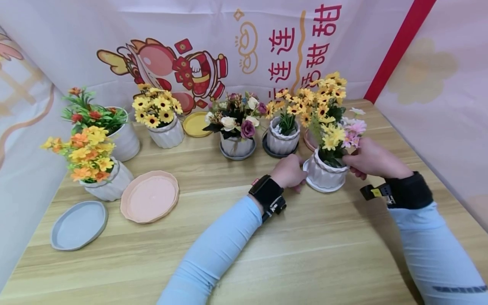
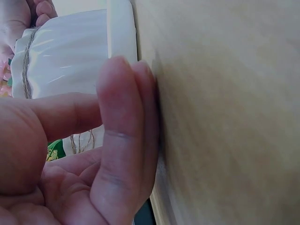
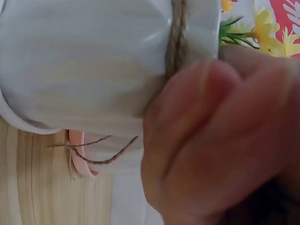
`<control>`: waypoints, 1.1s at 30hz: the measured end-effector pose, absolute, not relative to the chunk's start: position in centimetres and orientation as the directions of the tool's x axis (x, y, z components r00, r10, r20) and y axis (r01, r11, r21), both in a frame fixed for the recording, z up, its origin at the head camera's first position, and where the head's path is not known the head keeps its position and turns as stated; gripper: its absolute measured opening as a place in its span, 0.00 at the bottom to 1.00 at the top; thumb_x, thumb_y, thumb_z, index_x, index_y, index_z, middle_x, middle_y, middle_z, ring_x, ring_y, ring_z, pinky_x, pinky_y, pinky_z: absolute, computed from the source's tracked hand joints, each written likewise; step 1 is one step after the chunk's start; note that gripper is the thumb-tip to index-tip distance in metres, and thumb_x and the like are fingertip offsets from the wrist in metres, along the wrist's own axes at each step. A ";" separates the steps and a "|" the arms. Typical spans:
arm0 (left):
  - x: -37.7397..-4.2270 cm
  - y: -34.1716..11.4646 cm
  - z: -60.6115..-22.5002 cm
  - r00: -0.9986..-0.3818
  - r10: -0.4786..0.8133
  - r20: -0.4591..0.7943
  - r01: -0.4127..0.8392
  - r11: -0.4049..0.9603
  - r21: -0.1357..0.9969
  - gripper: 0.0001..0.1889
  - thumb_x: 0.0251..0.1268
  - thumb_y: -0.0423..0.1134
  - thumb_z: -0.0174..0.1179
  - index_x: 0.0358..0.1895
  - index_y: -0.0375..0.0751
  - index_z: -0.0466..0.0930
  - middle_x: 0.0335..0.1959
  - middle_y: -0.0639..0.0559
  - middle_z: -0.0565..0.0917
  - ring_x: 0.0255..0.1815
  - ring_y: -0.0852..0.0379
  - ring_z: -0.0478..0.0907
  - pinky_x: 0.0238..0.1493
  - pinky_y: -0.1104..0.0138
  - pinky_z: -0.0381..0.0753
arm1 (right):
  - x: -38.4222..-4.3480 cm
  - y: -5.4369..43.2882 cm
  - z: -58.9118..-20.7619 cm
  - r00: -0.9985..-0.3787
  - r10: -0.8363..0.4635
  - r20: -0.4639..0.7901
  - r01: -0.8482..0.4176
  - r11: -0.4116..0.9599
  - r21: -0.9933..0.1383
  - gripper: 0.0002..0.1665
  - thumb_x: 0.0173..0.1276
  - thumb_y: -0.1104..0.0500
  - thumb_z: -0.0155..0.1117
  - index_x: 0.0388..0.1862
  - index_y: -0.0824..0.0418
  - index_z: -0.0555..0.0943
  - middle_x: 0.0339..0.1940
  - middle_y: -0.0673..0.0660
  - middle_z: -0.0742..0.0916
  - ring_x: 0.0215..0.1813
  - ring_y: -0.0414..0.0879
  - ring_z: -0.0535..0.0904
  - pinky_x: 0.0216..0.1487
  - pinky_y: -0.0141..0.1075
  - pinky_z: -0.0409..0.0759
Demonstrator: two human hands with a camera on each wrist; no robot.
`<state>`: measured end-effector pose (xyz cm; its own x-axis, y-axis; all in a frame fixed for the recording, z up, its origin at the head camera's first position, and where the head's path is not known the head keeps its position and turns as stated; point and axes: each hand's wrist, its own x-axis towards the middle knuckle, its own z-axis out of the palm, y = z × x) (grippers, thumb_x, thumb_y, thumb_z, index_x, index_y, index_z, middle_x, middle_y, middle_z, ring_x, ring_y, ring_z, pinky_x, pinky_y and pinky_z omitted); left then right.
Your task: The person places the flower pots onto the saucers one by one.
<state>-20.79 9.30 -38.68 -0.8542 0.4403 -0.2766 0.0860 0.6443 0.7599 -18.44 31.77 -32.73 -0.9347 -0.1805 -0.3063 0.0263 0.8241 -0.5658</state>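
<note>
A white fluted flowerpot (image 1: 325,170) with yellow and pink flowers stands on a white saucer (image 1: 325,189) at the right of the table. My right hand (image 1: 375,159) pinches the pot's rim from the right. In the right wrist view, its curled fingers (image 3: 192,126) lie by the twine round the pot. At the saucer's left edge, my left hand (image 1: 290,171) grips low, close to the tabletop. Its bent fingers (image 2: 119,136) cover part of the saucer in the left wrist view.
Behind are potted purple-white flowers (image 1: 236,146) and yellow flowers (image 1: 284,142), each on a dark saucer. A yellow saucer (image 1: 196,125) lies at the back. Leftward stand several more potted flowers (image 1: 108,182), beside a pink saucer (image 1: 150,197) and a grey-blue saucer (image 1: 79,225).
</note>
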 end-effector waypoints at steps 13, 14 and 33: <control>-20.7 9.2 -38.5 -0.851 0.445 -0.280 0.078 0.634 0.770 0.06 0.71 0.34 0.60 0.46 0.38 0.80 0.23 0.47 0.86 0.14 0.55 0.82 0.14 0.73 0.74 | -18.7 32.2 -32.5 -0.929 -0.198 -0.313 0.028 0.806 -0.592 0.18 0.71 0.58 0.56 0.23 0.67 0.80 0.17 0.54 0.82 0.21 0.47 0.80 0.25 0.39 0.83; -20.6 9.2 -38.5 -0.850 0.446 -0.281 0.077 0.632 0.771 0.06 0.71 0.34 0.60 0.46 0.38 0.80 0.23 0.47 0.86 0.14 0.55 0.82 0.14 0.73 0.73 | -18.7 32.3 -32.5 -0.930 -0.202 -0.308 0.023 0.803 -0.596 0.17 0.71 0.59 0.56 0.23 0.67 0.80 0.17 0.54 0.82 0.21 0.47 0.80 0.25 0.38 0.83; -20.5 9.0 -38.4 -0.860 0.444 -0.253 0.114 0.649 0.752 0.04 0.71 0.35 0.59 0.37 0.39 0.79 0.24 0.48 0.87 0.15 0.56 0.82 0.15 0.74 0.75 | -15.2 35.7 -27.4 -0.991 0.083 0.101 0.009 0.814 -0.581 0.25 0.77 0.57 0.50 0.68 0.65 0.73 0.30 0.61 0.84 0.24 0.49 0.80 0.25 0.27 0.82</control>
<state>-20.48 9.04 -38.40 -0.8595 0.4440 -0.2531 0.1138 0.6491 0.7522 -15.18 35.65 -27.44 -0.9914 0.0832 0.1010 0.0090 0.8137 -0.5812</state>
